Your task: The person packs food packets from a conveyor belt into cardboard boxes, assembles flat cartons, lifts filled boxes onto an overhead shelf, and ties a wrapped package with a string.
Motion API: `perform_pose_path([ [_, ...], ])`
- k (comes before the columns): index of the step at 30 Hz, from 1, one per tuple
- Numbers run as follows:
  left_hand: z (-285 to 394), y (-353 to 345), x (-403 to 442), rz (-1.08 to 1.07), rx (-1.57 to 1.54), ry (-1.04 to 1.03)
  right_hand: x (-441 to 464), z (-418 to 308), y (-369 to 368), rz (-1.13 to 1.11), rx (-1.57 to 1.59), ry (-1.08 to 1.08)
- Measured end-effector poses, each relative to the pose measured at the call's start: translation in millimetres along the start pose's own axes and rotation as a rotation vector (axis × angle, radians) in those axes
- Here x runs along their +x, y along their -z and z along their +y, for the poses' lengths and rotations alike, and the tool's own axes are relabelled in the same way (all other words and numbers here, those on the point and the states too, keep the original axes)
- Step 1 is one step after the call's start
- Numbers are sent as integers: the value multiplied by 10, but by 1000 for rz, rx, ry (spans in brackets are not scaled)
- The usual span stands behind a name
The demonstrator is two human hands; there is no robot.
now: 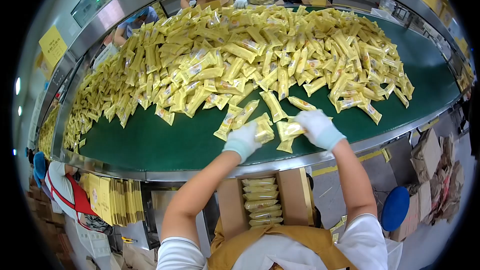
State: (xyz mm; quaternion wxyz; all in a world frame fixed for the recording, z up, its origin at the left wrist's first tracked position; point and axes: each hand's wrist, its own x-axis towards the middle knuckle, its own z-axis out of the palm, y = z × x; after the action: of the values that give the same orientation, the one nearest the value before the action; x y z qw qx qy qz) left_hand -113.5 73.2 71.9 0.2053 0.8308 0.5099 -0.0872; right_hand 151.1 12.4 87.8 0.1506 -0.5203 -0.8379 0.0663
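Your gloved left hand (pixel 242 138), just below frame centre; right hand (pixel 317 126), right of centre; fingers curled, forearms (pixel 202 192) angled inward.

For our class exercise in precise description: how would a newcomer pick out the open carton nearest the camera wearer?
Find the big green surface, then the middle of its near metal edge. Just below, by the brown apron, sits the open carton. Unlike the folded yellow cartons at left, it holds a row of packets.

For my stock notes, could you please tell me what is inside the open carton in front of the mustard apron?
Inside the open carton, a row of yellow packets lies crosswise. Whatever is beneath them is covered, and the apron hides the near end.
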Motion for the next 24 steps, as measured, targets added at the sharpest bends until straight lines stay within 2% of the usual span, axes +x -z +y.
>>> perform_pose_path([
  [1, 65, -64, 23, -36, 84, -11, 104, 58, -164, -1, -4, 110],
  [3, 97, -171, 69, -9, 161, -61, 241, 119, -545, -119, -23, 153],
  [8, -184, -181, 45, 71, 236, -96, 226, 196, -607, -205, -182, 181],
  [11, -590, -279, 19, 255, 430, -181, -7, 28, -684, 58, -263, 20],
  [12, -785, -372, 9, 329, 443, -243, -91, -16, -793, 206, -323, 30],
  [13, -864, -392, -57, 402, 457, -302, -159, -68, -856, 227, -387, 29],
  [16, -831, -377, -382, 522, 493, -445, -381, -274, -764, 195, -306, 69],
  [19, -837, -341, -424, 377, 418, -435, -516, -349, -644, 103, -219, 77],
  [20, -820, -299, -403, 243, 350, -353, -534, -270, -674, 77, -204, 83],
  [23, -778, -202, -386, 173, 271, -289, -463, -191, -619, -67, -204, 6],
  [24, -796, -251, -386, 208, 290, -299, -395, -178, -588, -122, -209, -34],
])
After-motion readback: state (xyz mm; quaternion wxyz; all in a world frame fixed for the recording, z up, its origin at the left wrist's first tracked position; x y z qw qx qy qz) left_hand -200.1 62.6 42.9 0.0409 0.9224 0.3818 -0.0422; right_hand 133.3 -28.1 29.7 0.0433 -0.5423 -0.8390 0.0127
